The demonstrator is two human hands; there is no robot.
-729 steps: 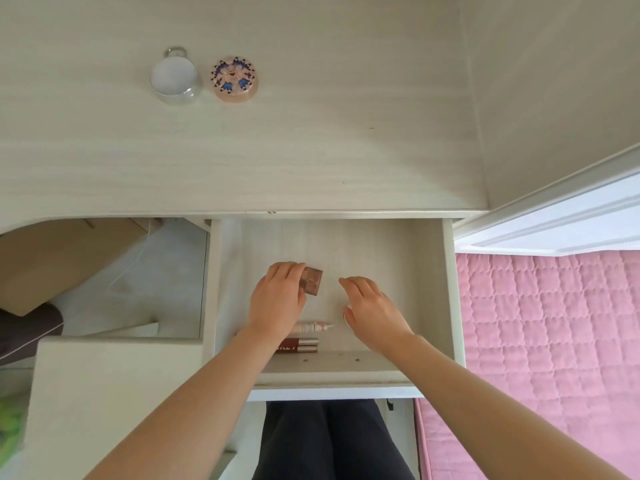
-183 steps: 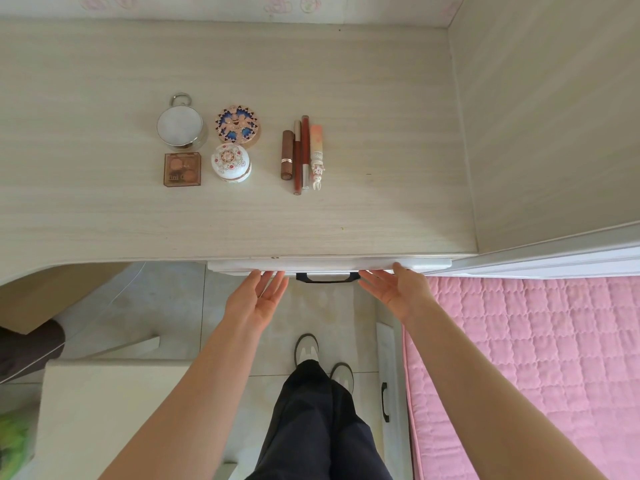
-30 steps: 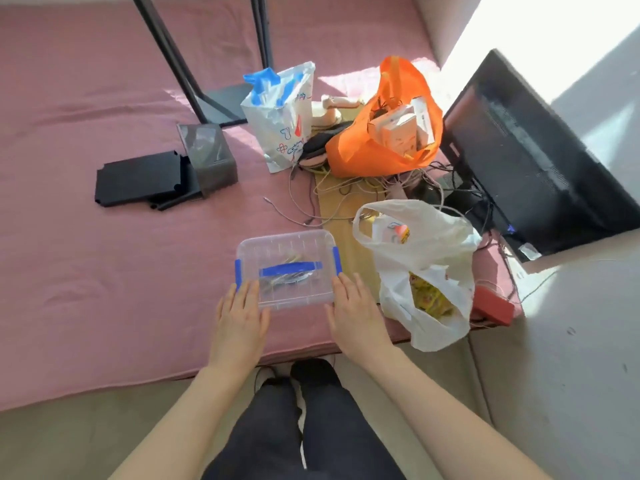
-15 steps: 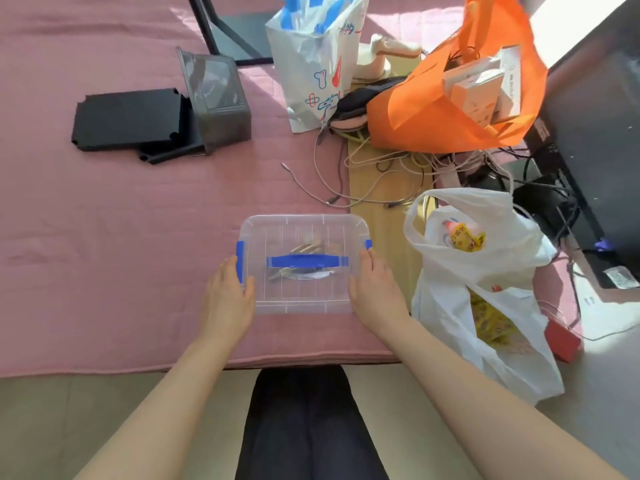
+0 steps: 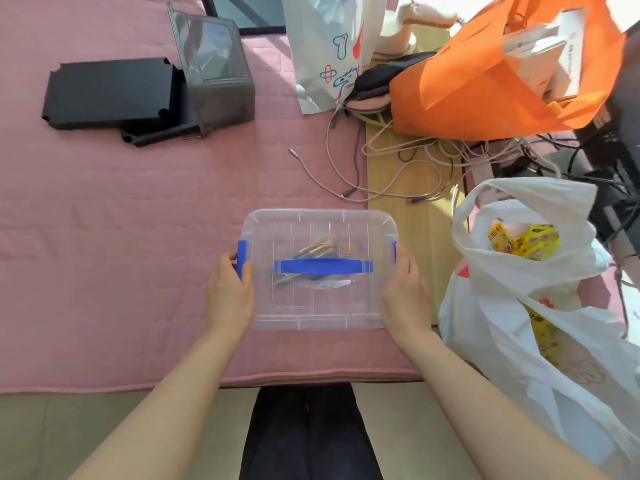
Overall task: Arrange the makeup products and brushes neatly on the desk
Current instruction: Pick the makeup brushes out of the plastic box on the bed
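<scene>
Blue clips sit at both short ends of the clear plastic box, and each hand has one. The left hand grips the left end with its thumb curled against the clip, and the right hand clasps the right end the same way. So the box lies dead centre between the palms, long axis running hand to hand, resting on the pink bedcover. Neither hand is nearer, and the blue handle lies just inward of both thumbs. Dim brush-like shapes show under the lid. I'd guess both clips get popped together next, or the box is lifted level toward the desk.
</scene>
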